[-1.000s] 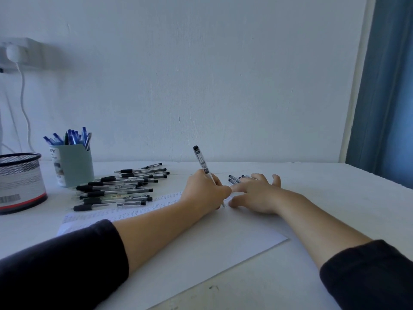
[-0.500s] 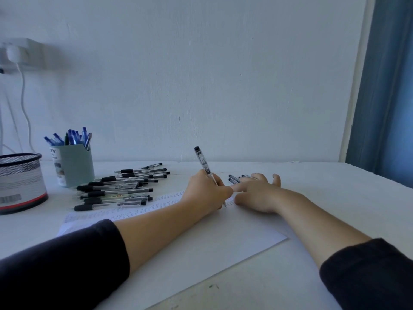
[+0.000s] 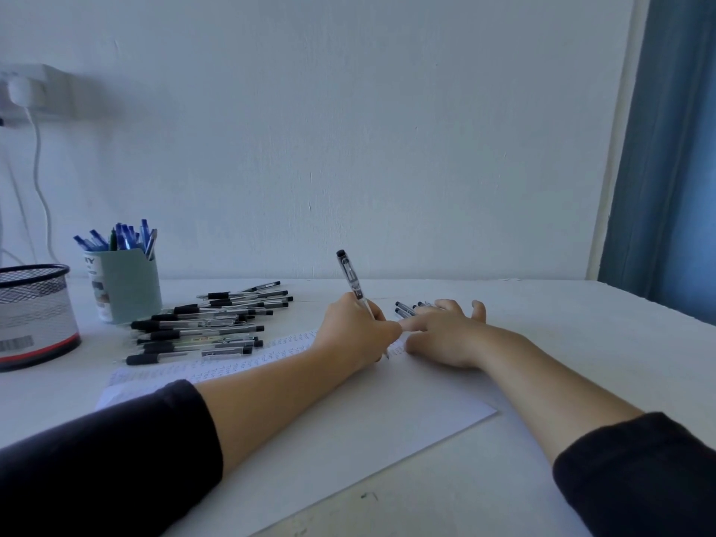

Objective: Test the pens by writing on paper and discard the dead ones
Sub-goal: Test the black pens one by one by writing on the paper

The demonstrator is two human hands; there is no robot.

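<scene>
1. A clear pen [image 3: 350, 279] is pinched in the fingers of the left hand [image 3: 354, 332], tilted with its black cap end up and away from the person; its tip is set on the paper [image 3: 348, 416] just below the hand
2. The right hand [image 3: 445, 333] is laid on the paper at its far right edge, fingers relaxed and slightly spread, nothing gripped; its index finger reaches toward the left hand and appears to touch it
3. Compared with one second ago, the pen and the left hand are found shifted only slightly to the right along the line of writing; the right hand is found in the same place. This is judged to mean that a test stroke is in progress and no verdict on this pen has been reached
4. Rows of small writing are seen across the far part of the paper, to the left of the writing hand
5. A heap of black-grip pens [image 3: 205, 323] lies on the table [image 3: 581, 343] beyond the paper, at the left. A few more pens [image 3: 405, 308] lie just beyond the right hand
6. A pale green cup [image 3: 124, 284] holding blue pens and a wire mesh basket [image 3: 35, 315] stand at the far left. It cannot be told which heap is tested, nor which vessel takes dead pens
</scene>
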